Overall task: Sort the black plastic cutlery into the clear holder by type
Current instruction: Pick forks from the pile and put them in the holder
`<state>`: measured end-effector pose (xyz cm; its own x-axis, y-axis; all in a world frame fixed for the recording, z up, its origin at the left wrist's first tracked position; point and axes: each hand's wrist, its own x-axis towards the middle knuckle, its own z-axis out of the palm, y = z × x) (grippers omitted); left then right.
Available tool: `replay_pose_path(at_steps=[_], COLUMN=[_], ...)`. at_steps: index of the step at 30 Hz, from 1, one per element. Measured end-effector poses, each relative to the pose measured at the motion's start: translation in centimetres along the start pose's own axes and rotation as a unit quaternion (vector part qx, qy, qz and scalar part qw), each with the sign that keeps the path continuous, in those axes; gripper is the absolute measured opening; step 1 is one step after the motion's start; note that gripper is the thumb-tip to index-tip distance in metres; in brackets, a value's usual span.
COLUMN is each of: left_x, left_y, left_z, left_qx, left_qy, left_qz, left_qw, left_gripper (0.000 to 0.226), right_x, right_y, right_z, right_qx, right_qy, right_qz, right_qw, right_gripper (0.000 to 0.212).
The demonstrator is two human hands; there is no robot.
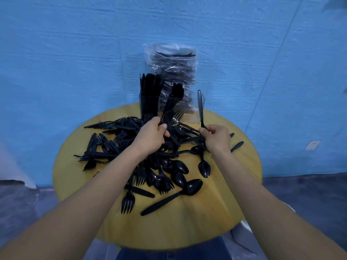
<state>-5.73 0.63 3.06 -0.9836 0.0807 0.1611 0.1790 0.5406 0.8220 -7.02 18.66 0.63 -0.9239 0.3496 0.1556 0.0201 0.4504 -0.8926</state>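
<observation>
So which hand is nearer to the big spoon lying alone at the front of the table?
Right. The right hand, pinching an upright piece of cutlery, is above and slightly right of the big spoon; the left hand, gripping forks, sits further off, up and to the left.

Bare forearms (105, 184), no sleeves

Bagged cutlery (175, 72) (perhaps knives) blurs behind crinkled plastic; type unreadable.

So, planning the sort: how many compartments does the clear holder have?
3, it seems: left compartment packed with cutlery, middle compartment part-filled, right compartment seemingly empty. Clear walls may hide more.
</observation>
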Motion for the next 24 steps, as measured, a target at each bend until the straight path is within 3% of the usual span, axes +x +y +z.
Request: replay_pose_path(at_steps=[4, 9, 13, 16, 19, 24], left_x=[0.0, -0.6, -1.1, -1.2, -1.8, -3.4], left_y=[0.5, 0.8, 0.5, 0.0, -0.1, 0.5], left_z=[0.1, 0.2, -0.9, -1.7, -2.4, -3.6], left_qx=[-0.075, -0.164, -0.153, -0.138, -0.136, -0.147], left_qy=[0.031, 0.052, 0.067, 0.071, 0.056, -0.020], left_qz=[-0.007, -0.019, -0.023, -0.038, -0.045, -0.020], left_qw=[0.997, 0.985, 0.986, 0.987, 0.988, 0.989], left_gripper=[0.017, 0.019, 0.020, 0.020, 0.020, 0.021], right_x=[-1.7, -4.1, -3.7, -3.3, -3.2, -3.2], right_y=[-2.4, -4.1, -3.8, -4.0, -4.4, -5.9], right_z=[-1.3, -1.0, -1.7, -2.1, -2.1, -1.4], right_qx=[0.050, 0.082, 0.075, 0.081, 0.097, 0.106], right_qy=[-0.063, -0.192, -0.172, -0.146, -0.131, -0.116], right_qz=[-0.090, -0.097, -0.114, -0.138, -0.147, -0.155], right_qw=[0.993, 0.973, 0.976, 0.976, 0.976, 0.975], right_gripper=[0.025, 0.019, 0.003, 0.006, 0.023, 0.017])
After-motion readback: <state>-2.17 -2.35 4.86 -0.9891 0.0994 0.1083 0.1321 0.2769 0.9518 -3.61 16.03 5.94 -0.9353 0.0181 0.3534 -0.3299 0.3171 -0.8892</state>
